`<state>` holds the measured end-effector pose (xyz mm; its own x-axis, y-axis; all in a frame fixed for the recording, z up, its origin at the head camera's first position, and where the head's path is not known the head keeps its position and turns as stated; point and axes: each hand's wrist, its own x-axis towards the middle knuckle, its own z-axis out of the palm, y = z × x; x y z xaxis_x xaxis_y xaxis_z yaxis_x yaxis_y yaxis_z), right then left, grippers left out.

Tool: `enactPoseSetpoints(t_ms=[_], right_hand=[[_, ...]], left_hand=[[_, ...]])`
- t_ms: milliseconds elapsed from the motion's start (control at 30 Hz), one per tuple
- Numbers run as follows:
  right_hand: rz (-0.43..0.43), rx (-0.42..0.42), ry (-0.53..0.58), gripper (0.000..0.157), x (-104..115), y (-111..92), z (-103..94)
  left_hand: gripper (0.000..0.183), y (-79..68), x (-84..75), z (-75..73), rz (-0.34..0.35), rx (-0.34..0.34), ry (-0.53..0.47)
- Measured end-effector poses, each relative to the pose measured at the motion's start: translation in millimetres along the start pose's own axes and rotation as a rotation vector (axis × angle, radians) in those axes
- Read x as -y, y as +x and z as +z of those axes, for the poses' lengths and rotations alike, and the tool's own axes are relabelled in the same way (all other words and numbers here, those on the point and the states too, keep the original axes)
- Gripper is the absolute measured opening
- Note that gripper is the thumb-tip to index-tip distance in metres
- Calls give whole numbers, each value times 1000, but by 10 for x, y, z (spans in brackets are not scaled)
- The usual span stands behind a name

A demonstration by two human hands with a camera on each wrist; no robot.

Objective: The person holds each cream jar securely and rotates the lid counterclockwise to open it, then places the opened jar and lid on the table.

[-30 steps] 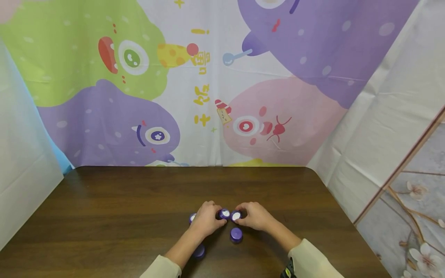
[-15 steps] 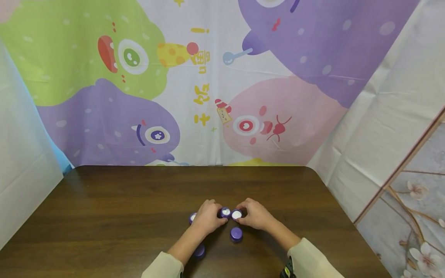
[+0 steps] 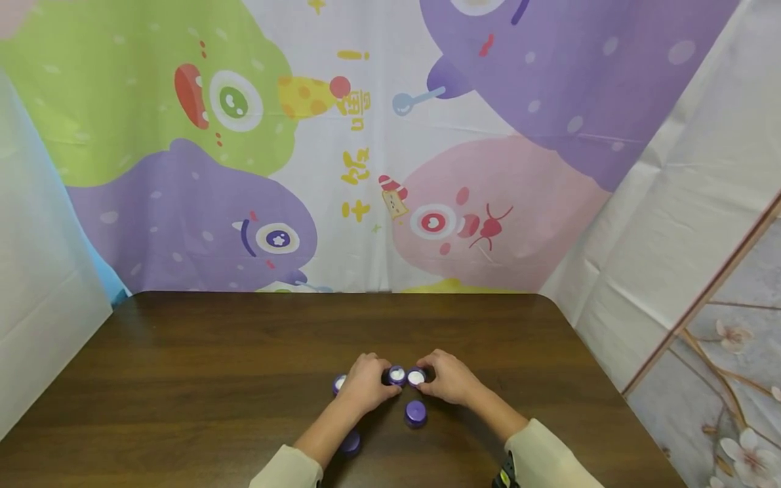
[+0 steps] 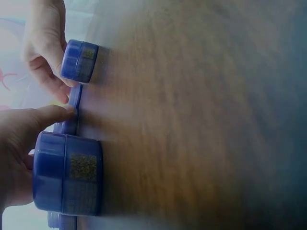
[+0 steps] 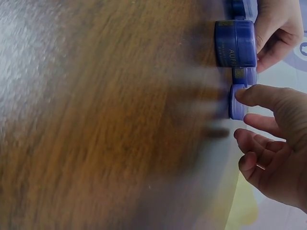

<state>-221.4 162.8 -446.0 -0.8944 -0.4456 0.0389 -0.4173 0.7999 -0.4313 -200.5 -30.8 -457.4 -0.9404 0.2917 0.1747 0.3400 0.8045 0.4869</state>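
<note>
My left hand (image 3: 364,384) pinches a small purple jar (image 3: 397,375), white on top, between thumb and fingers. Right beside it, my right hand (image 3: 448,378) pinches a shallow purple lid (image 3: 416,377) that shows white inside. In the right wrist view the right thumb lies on the lid (image 5: 237,103), the other fingers loosely bent. A jar with its purple lid on (image 3: 416,413) stands just in front of both pieces. Another lidded jar (image 3: 350,442) is by the left forearm. Beyond the left hand, another white-topped purple piece (image 3: 339,384) is partly hidden.
Everything rests on a dark brown wooden table (image 3: 244,339). A cartoon-printed cloth (image 3: 366,257) hangs along its far edge, and pale cloth (image 3: 647,237) hangs at the right. The near lidded jar (image 4: 67,172) sits close to the left wrist.
Both hands keep their hold on the jar and the lid, which have shifted only very slightly. The other pieces stay where they were.
</note>
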Motion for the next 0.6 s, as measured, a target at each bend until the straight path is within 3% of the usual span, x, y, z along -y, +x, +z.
enactPoseSetpoints(t_ms=[400,600], right_hand=[[-49,-11,52,25,68,-136,-151],[-92,73,102,27,85,-217,-223]], left_hand=[[44,-231,17,-141,8,-60,-159],[44,-303,-55,-188,73,3,-287]])
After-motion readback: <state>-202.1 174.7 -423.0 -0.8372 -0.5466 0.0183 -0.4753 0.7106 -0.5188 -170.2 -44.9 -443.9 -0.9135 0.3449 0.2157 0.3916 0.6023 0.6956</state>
